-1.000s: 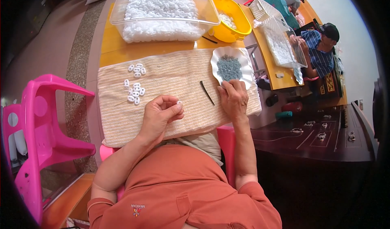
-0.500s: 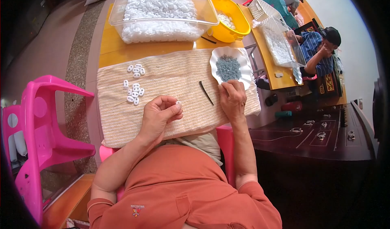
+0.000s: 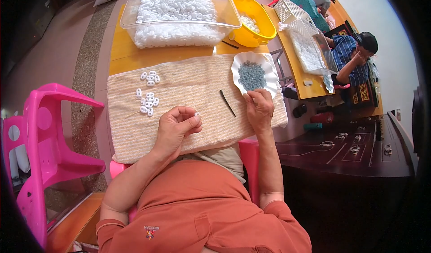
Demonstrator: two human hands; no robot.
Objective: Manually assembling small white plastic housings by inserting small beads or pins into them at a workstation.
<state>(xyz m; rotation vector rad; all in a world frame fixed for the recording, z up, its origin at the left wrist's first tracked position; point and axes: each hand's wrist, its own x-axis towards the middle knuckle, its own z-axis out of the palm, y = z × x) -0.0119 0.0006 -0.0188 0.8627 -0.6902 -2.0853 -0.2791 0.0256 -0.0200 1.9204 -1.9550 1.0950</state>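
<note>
Pinching a small white piece (image 3: 197, 114) between thumb and curled fingers, the left hand (image 3: 176, 125) was over the near part of a striped cloth (image 3: 193, 82) spread on the worktop (image 3: 179, 53). The right hand (image 3: 260, 109) was at the near rim of a fluted white plate (image 3: 236, 71), its thumb and fingertips drawn together; from where I stood, I could not tell whether they gripped anything. Tiny grey-blue bits (image 3: 252, 76) lay heaped in the plate, just beyond those fingertips. A thin black strip (image 3: 227, 103) lay slantwise on the cloth between the two hands, nearer the right one. Off to the left were oval white pieces in two groups, a smaller far cluster (image 3: 151, 78) and a larger near cluster (image 3: 149, 104), with a thin pale stick (image 3: 133, 114) beside the latter. Beyond the cloth stood a clear bin (image 3: 229, 26) full of white pieces, and a yellow basin (image 3: 247, 39) just to its right. Farther right, a co-worker in a striped shirt (image 3: 343, 55) had one hand raised to the face.
</note>
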